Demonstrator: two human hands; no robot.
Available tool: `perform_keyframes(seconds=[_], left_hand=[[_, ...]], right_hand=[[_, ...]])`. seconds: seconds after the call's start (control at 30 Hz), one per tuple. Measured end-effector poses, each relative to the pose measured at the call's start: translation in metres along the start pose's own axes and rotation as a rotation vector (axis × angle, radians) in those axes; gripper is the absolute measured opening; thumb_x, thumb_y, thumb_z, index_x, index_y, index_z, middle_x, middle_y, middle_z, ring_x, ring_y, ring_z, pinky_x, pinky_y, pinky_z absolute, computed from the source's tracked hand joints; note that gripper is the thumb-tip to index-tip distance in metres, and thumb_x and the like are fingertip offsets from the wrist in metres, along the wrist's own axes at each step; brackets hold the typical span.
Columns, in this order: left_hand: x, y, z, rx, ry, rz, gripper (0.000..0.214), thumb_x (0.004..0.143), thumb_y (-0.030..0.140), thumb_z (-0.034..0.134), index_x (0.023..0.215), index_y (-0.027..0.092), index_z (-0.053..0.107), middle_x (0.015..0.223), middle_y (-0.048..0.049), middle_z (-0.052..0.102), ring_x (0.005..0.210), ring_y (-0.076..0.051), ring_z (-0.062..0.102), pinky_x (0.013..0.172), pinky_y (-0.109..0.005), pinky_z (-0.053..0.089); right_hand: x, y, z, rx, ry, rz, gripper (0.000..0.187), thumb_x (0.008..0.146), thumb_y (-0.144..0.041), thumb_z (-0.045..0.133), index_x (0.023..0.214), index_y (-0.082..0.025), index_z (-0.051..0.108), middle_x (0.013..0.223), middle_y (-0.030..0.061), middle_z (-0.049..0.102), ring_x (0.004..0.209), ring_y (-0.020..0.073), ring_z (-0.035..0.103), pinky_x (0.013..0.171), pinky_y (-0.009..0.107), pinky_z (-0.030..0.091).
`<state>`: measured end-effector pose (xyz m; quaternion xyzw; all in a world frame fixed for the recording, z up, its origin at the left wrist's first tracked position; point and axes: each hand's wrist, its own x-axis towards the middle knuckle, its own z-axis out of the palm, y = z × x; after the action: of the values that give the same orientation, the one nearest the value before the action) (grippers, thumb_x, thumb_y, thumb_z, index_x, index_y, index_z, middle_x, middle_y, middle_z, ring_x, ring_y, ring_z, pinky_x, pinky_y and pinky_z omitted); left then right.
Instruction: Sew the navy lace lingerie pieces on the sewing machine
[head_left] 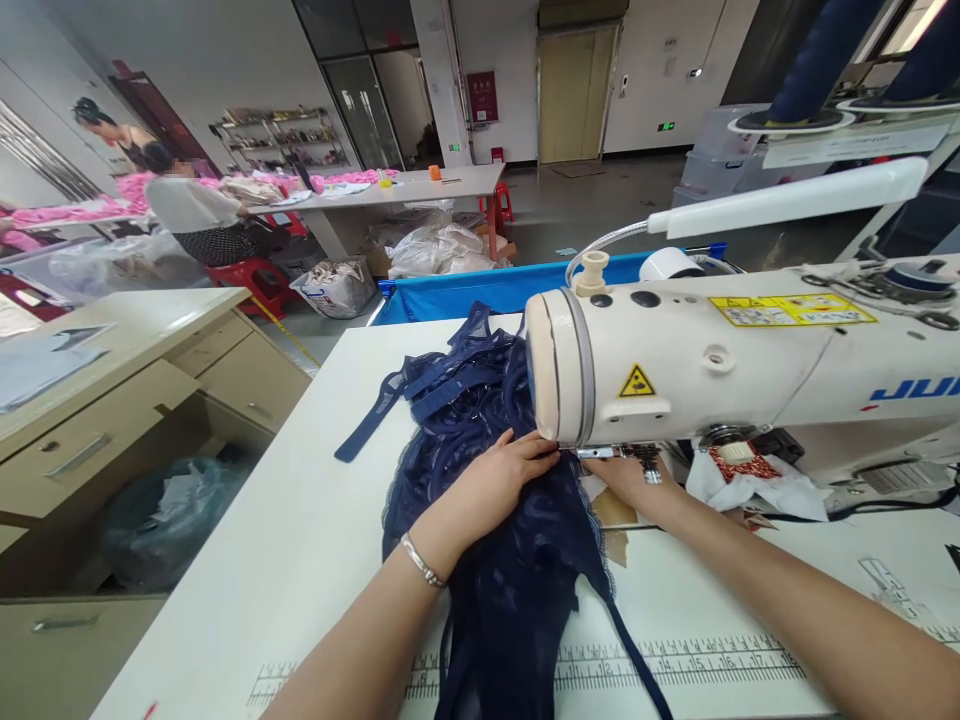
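Observation:
A navy sheer garment (510,560) with lace edging and straps lies bunched on the white sewing table, running under the head of a white sewing machine (667,340). My left hand (506,470) lies on the fabric just left of the machine's needle area, fingers stretched toward it and pressing the cloth. My right hand (626,480) reaches in from the right beneath the machine head. Its fingertips are hidden behind the machine's front parts, so its grip does not show. One loose strap (634,650) hangs toward the table's front edge.
Printed ruler marks (675,655) run along the table front. A white scrap with red threads (739,465) sits under the machine arm. A blue cloth bin (457,295) stands behind the table, a drawer cabinet (127,400) to the left. Two people are at tables further back.

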<state>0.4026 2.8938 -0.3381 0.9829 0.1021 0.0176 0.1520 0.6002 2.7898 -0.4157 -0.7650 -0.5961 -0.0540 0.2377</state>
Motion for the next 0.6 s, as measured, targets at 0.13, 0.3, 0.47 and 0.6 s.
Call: perform_keyframes(seconds=[0.13, 0.3, 0.47, 0.6], left_hand=[[-0.002, 0.004, -0.001, 0.018, 0.011, -0.006, 0.057, 0.09, -0.001, 0.032, 0.136, 0.027, 0.052, 0.146, -0.0013, 0.048, 0.139, -0.018, 0.037, 0.12, -0.045, 0.021], [-0.004, 0.005, 0.0, 0.037, 0.006, -0.031, 0.056, 0.092, 0.001, 0.032, 0.137, 0.027, 0.051, 0.147, -0.0017, 0.047, 0.14, -0.019, 0.036, 0.119, -0.044, 0.023], [-0.003, 0.008, -0.003, 0.047, -0.002, -0.032, 0.056, 0.091, 0.001, 0.033, 0.138, 0.027, 0.05, 0.147, -0.0026, 0.047, 0.139, -0.019, 0.037, 0.118, -0.043, 0.027], [-0.003, 0.009, -0.003, 0.063, 0.004, -0.026, 0.055, 0.092, 0.002, 0.034, 0.138, 0.027, 0.051, 0.147, -0.0018, 0.047, 0.139, -0.019, 0.038, 0.117, -0.043, 0.028]], right_hand=[[-0.001, 0.003, 0.002, -0.003, -0.018, -0.004, 0.029, 0.096, -0.038, 0.046, 0.101, -0.026, 0.072, 0.081, 0.0058, 0.075, 0.085, 0.0239, 0.07, 0.08, 0.033, 0.051], [-0.002, 0.009, 0.011, -0.043, -0.019, 0.011, 0.032, 0.095, -0.044, 0.046, 0.1, -0.026, 0.072, 0.077, 0.0056, 0.074, 0.081, 0.0248, 0.07, 0.077, 0.034, 0.051], [-0.003, 0.009, 0.017, -0.114, -0.039, 0.023, 0.032, 0.095, -0.042, 0.045, 0.097, -0.026, 0.074, 0.066, 0.0061, 0.072, 0.068, 0.0241, 0.069, 0.073, 0.034, 0.05], [-0.003, 0.005, 0.013, -0.127, -0.048, 0.015, 0.033, 0.097, -0.04, 0.044, 0.099, -0.026, 0.073, 0.069, 0.0063, 0.073, 0.069, 0.0228, 0.069, 0.074, 0.032, 0.05]])
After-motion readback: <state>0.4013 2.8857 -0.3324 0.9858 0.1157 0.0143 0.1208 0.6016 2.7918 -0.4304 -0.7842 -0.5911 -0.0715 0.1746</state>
